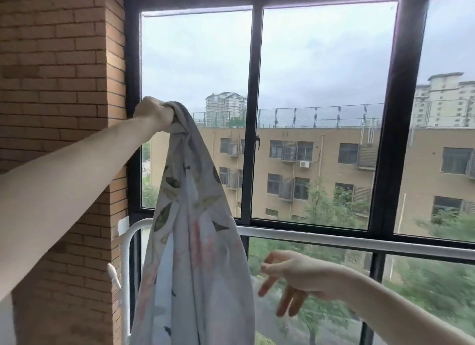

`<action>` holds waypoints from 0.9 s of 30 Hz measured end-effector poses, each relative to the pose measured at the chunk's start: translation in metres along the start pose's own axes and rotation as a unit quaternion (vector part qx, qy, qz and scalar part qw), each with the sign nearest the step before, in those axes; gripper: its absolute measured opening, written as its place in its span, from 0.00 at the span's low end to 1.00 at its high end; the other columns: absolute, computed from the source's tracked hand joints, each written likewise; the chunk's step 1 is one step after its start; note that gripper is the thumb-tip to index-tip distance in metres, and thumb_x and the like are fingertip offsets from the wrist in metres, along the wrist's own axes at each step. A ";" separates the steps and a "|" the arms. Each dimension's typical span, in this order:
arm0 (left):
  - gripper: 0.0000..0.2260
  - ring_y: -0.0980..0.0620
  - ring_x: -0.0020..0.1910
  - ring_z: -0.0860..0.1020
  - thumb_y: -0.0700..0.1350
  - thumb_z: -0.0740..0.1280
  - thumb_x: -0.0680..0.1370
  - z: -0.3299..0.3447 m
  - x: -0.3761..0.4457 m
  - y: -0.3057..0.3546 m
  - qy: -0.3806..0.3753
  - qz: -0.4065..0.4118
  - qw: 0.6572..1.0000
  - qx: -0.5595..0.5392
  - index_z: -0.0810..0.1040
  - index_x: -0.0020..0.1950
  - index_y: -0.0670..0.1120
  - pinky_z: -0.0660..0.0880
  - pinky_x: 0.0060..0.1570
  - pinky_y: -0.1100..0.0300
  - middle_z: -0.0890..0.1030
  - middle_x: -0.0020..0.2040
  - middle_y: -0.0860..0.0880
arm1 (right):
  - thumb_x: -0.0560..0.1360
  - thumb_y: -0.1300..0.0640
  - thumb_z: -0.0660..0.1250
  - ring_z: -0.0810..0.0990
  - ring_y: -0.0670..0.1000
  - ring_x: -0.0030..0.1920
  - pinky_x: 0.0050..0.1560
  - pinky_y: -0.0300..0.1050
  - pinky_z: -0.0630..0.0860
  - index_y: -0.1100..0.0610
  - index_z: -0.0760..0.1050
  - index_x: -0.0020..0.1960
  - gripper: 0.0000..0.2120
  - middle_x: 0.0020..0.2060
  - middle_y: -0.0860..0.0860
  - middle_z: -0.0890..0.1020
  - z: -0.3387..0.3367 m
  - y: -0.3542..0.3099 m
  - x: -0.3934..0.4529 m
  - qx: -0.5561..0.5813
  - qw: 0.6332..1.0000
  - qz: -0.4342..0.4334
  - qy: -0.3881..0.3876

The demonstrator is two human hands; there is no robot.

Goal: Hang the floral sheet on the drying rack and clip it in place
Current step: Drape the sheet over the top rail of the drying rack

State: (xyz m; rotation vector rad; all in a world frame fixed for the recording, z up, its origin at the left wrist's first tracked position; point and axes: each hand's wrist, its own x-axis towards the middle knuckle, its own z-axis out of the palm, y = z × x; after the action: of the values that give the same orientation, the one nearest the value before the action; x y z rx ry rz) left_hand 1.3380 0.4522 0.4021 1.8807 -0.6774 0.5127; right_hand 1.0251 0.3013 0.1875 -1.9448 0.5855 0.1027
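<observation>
sheet lifted, not yet over the rail

the task looks to be at an early stage. the floral sheet is bunched and held up in the air, hanging down in a long gathered fall in front of the white drying rack. its lower part runs out of the bottom of the view, so i cannot tell how much cloth is left below. it crosses in front of the rack's top rail near the curved left corner, but whether it touches the rail there cannot be told; nothing shows it draped over. so hanging is not done, spreading is not done, and clipping is not done. no clip is clearly in view; a small white hook-like piece sits on the rack's left upright, but what it is cannot be told.

the left hand is raised well above the rail, arm stretched out straight toward the window frame beside the brick wall. its grip is a closed fist around the gathered top of the sheet, with the cloth spilling over and down from the knuckles.

the right hand is low, just below the rail and just beside the sheet's right edge, apart from it. its grip is loose and holds nothing: fingers spread and pointing down and to the left, thumb and forefinger near each other, the picture a little blurred there. judging by the pose, it is reaching in to catch the hanging edge, so the cloth can be opened out and laid over the rail.
</observation>
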 end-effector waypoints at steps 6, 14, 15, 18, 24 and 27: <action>0.10 0.44 0.47 0.75 0.45 0.61 0.82 0.006 0.009 0.027 0.005 0.023 1.000 0.007 0.78 0.50 0.39 0.68 0.44 0.56 0.78 0.49 0.42 | 0.70 0.31 0.74 0.83 0.40 0.55 0.57 0.40 0.81 0.38 0.75 0.68 0.29 0.59 0.38 0.82 0.056 0.033 0.037 -0.123 0.988 -0.079 0.042; 0.12 0.40 0.59 0.80 0.47 0.63 0.81 -0.007 0.015 0.029 0.028 0.034 0.996 0.082 0.80 0.56 0.41 0.71 0.48 0.56 0.81 0.56 0.39 | 0.83 0.64 0.53 0.83 0.53 0.28 0.23 0.40 0.72 0.59 0.77 0.46 0.16 0.31 0.53 0.83 0.050 0.008 0.039 0.041 0.969 -0.140 0.198; 0.13 0.39 0.61 0.80 0.47 0.64 0.81 -0.009 0.017 0.025 0.027 0.027 0.994 0.101 0.81 0.59 0.40 0.71 0.49 0.55 0.81 0.58 0.39 | 0.82 0.68 0.52 0.84 0.54 0.29 0.24 0.42 0.74 0.60 0.79 0.47 0.17 0.31 0.55 0.83 0.031 -0.001 0.034 0.079 0.952 -0.163 0.247; 0.12 0.37 0.60 0.81 0.46 0.69 0.78 -0.016 0.017 0.010 0.026 0.025 0.982 0.187 0.82 0.54 0.39 0.75 0.51 0.50 0.83 0.58 0.38 | 0.81 0.73 0.56 0.86 0.55 0.32 0.30 0.48 0.83 0.62 0.79 0.52 0.14 0.39 0.60 0.86 -0.019 -0.035 0.016 0.196 0.889 -0.230 0.344; 0.13 0.37 0.58 0.83 0.54 0.72 0.76 -0.036 0.023 -0.024 0.067 0.013 0.956 0.286 0.85 0.51 0.45 0.78 0.52 0.50 0.84 0.55 0.38 | 0.69 0.68 0.61 0.86 0.56 0.42 0.36 0.51 0.83 0.51 0.77 0.44 0.14 0.42 0.52 0.85 -0.117 -0.114 -0.014 0.197 0.697 -0.335 0.602; 0.18 0.36 0.58 0.82 0.59 0.73 0.75 -0.044 0.029 -0.026 0.056 0.000 0.958 0.280 0.84 0.51 0.44 0.76 0.51 0.49 0.84 0.55 0.37 | 0.69 0.67 0.53 0.73 0.47 0.35 0.27 0.38 0.66 0.51 0.70 0.44 0.14 0.44 0.53 0.81 -0.155 -0.158 -0.020 0.112 0.639 -0.335 0.683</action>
State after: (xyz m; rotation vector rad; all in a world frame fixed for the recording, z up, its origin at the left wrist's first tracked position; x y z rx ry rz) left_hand 1.3753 0.4947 0.4196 2.3528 -0.4843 0.8716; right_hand 1.0484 0.2243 0.3944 -1.5397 0.6665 -1.9678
